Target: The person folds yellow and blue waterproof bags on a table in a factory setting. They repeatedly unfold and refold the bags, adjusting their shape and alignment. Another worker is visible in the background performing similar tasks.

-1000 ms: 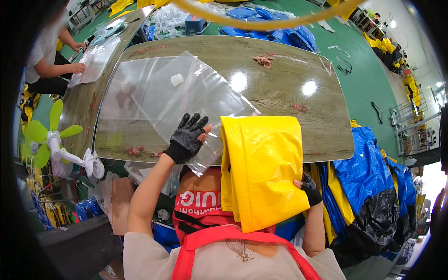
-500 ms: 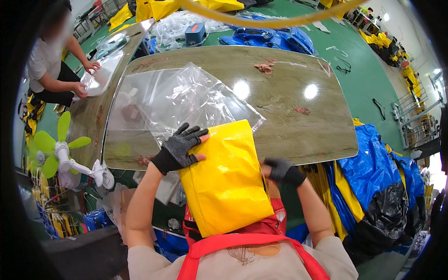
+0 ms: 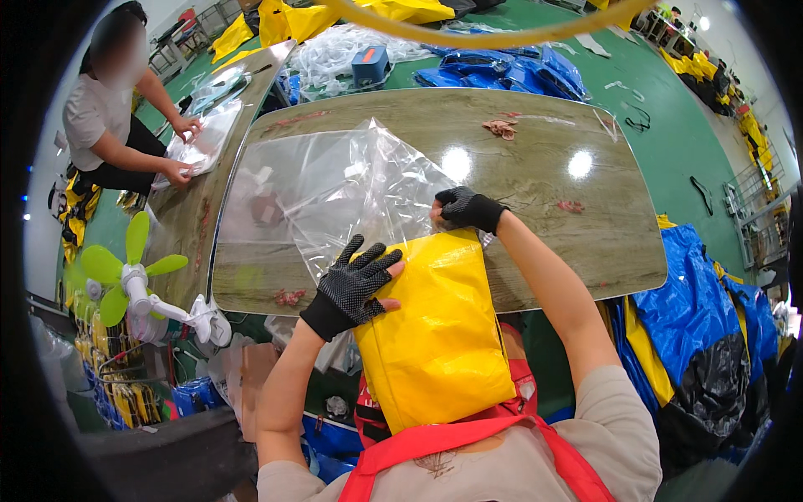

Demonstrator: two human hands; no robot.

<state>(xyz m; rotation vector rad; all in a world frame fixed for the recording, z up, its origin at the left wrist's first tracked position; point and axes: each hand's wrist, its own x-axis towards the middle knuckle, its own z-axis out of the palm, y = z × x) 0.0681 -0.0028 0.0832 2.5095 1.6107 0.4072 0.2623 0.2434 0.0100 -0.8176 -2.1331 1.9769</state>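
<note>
On the wood-patterned table, the crumpled clear plastic bag likely handles best drawn gently taut, with the folded yellow sheet steadied beneath light, flat pressure from the left hand, spread wide, and the right hand, curled narrow and seemingly closed on the bag, easing rather than tugging. Glossy, lightly creased and roughly squared, the sheet overlaps the table's near edge.

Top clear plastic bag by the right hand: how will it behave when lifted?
Likely floppy: the clear plastic bag is wrinkled and puckered near the right hand. Probably light, as the film looks thin and the tabletop shows through. Possibly slippery, judging by its glossy highlights.
</note>
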